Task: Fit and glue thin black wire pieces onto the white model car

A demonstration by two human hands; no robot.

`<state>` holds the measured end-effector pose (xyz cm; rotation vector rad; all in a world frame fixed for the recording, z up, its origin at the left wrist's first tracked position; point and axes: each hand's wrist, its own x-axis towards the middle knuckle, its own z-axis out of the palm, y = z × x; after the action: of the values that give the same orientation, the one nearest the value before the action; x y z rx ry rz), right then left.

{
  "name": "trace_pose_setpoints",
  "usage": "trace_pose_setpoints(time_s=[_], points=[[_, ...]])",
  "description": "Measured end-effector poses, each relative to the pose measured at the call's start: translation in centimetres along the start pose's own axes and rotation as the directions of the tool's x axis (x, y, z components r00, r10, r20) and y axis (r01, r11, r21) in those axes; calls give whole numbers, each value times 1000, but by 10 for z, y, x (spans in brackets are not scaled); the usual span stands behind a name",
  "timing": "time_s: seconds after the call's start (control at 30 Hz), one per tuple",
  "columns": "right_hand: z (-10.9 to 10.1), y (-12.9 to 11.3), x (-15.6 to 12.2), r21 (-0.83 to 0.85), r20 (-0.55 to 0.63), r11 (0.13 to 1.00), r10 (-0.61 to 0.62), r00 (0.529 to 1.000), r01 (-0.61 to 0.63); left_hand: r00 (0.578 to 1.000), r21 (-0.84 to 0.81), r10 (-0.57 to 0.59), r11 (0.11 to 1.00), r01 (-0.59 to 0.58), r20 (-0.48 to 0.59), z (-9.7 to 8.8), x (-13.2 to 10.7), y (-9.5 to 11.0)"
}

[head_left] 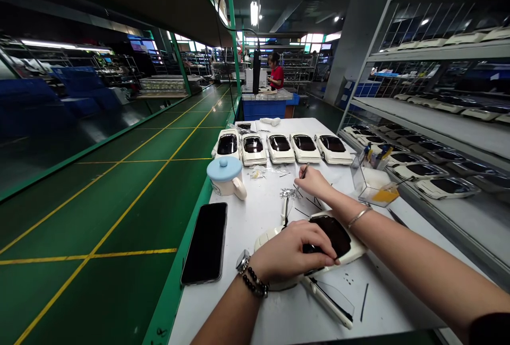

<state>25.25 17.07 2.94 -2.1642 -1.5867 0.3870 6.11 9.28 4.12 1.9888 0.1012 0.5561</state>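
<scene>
1. Currently, the left hand (292, 252) is clasping a white model car body (332, 233), its fingers curling over the dark window, while the body is lying on the worktop (279, 313).
2. Meanwhile, the right hand (314, 183) is pinching a slim tool (304, 172) between its fingers, holding it clear of the body and near a crumpled silvery scrap (289, 193).
3. Close by, a clear plastic piece (330, 300) is lying against the body's near side.
4. Farther out, five matching car bodies (281, 148) are sitting in a row, a blue-lidded mug (226, 176) and a smartphone (205, 243) are lying left, and more bodies are lining a metal shelf (438, 186).
</scene>
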Motion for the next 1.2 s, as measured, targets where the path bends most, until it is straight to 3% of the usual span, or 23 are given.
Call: trace_pose_setpoints(time_s=[0.5,0.9,1.2], points=[[-11,9,-6,105,37,994,-14,999,10,1000,-4,-10,1000,10,-1,1,0,0],[-14,12,-12,104,18,986,128,992,-129,999,-5,-48,999,48,10,1,0,1],[-7,13,-6,181,50,983,35,998,-44,999,-3,-36,999,36,15,0,1,1]])
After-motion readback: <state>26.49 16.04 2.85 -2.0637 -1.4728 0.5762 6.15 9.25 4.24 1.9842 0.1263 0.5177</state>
